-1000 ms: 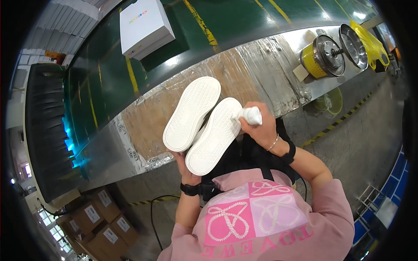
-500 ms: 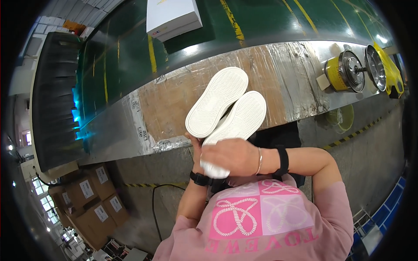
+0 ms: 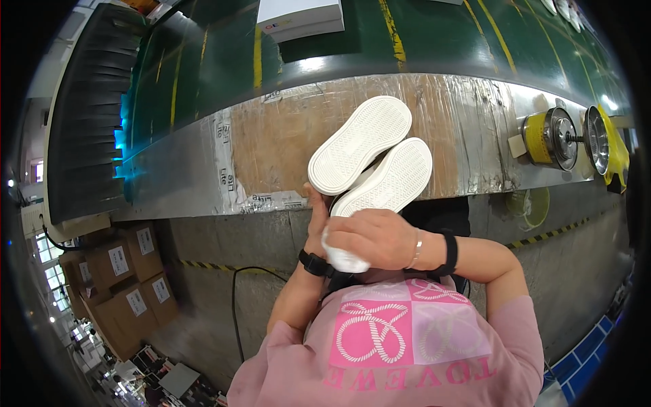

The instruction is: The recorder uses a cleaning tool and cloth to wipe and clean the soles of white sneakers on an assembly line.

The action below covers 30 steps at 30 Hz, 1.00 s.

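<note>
Down the right shoe (image 3: 397, 180), I see the right hand (image 3: 376, 237) has come to the near end, fingers clamped on white cloth (image 3: 346, 260). Beside it, also sole-up, is the left shoe (image 3: 363, 144), over the bench (image 3: 271, 146); the left hand (image 3: 317, 227) touches it, finger closure too hidden to tell.

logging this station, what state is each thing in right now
shoes: sole up, side by side
cloth: bunched
right hand: closed on the cloth
left hand: at the shoes' near end, partly hidden
box: looks shut, partly out of frame
cartons: stacked
yellow bag: crumpled
</note>
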Available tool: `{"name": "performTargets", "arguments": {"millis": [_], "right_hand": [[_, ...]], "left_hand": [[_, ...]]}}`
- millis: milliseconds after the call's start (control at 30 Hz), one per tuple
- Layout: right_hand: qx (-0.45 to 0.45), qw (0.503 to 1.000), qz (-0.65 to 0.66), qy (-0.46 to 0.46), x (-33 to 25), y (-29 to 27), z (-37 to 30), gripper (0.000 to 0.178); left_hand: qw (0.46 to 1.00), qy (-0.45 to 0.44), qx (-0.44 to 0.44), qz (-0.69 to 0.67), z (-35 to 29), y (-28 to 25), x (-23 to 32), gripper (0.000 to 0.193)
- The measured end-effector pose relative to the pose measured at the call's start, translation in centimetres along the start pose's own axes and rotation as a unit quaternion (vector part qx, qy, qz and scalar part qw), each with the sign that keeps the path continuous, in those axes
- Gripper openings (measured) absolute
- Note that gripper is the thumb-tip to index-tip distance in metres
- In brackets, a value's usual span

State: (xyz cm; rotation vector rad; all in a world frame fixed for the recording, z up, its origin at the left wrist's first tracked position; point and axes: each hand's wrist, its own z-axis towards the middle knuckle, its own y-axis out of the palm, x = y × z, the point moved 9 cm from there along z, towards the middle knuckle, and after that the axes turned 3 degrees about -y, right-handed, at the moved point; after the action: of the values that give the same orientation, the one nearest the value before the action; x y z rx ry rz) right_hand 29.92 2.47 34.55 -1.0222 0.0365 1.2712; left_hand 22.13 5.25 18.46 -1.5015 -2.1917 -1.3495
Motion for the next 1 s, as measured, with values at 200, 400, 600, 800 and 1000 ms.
{"name": "performTargets", "arguments": {"millis": [200, 400, 600, 800, 1000], "right_hand": [[0.023, 0.998, 0.012, 0.058, 3.3, -3.5, -6.0, 0.047], [-0.023, 0.998, -0.040, -0.048, -1.0, 0.2, 0.0, 0.035], [0.093, 0.976, -0.018, 0.195, 7.9, -3.3, -1.8, 0.041], [0.081, 0.973, -0.040, 0.212, 7.3, -2.7, -1.4, 0.042], [-0.009, 0.994, 0.012, 0.104, 2.1, -0.1, -1.6, 0.042]], "left_hand": [[0.995, 0.016, -0.038, -0.088, 0.6, 0.1, 0.2, 0.085], [0.996, -0.023, -0.055, -0.064, 1.1, -0.9, -0.7, 0.091], [0.995, 0.007, -0.045, -0.088, 1.3, -0.9, -0.4, 0.088], [0.991, 0.021, -0.074, -0.109, 1.0, -0.1, 0.1, 0.083], [0.997, -0.029, -0.016, -0.068, 0.8, -1.2, -1.0, 0.085]]}}
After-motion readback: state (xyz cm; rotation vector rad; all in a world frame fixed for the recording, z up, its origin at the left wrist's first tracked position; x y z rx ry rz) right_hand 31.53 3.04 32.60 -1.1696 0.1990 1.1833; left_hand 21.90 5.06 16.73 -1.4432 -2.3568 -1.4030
